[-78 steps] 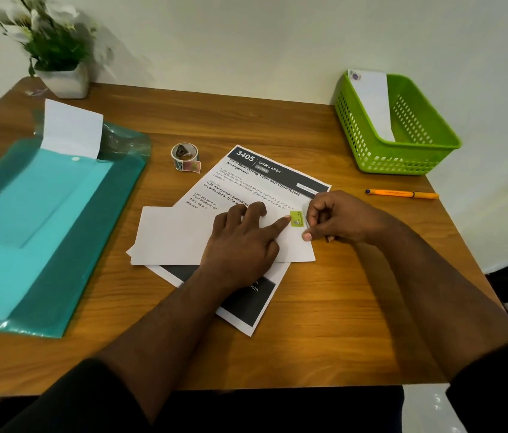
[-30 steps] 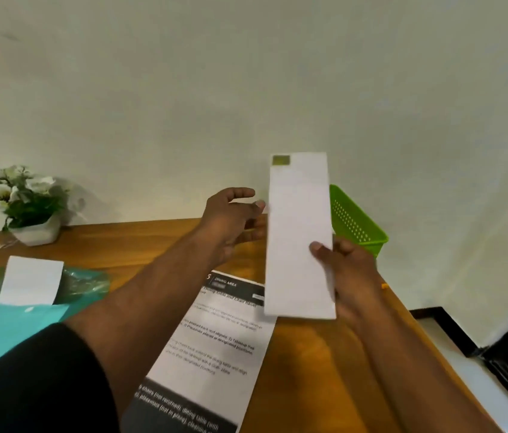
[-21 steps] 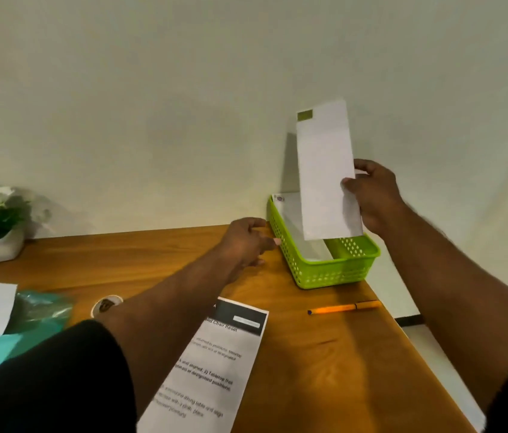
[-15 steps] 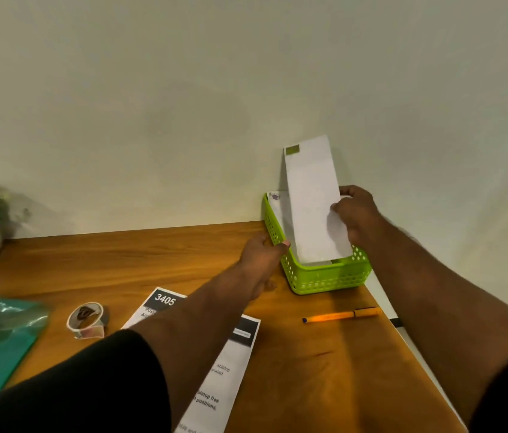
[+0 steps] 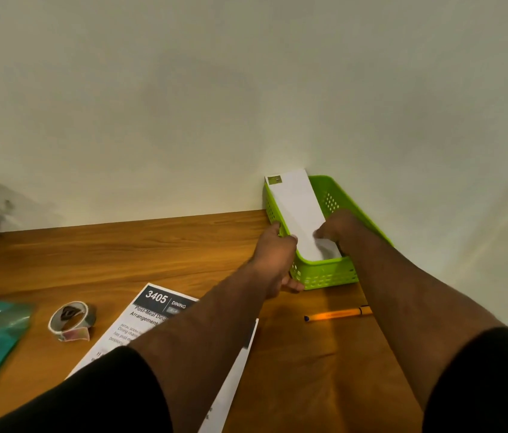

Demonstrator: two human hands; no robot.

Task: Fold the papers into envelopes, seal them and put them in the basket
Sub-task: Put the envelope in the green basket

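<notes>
Green basket (image 5: 324,273) at table's far right edge is steadied by left hand (image 5: 273,260), fingers curled over its rim. Sealed envelope (image 5: 299,210) is pinched by right hand (image 5: 338,228), leaning inside. Placing step underway; release judged next, then another paper.
</notes>
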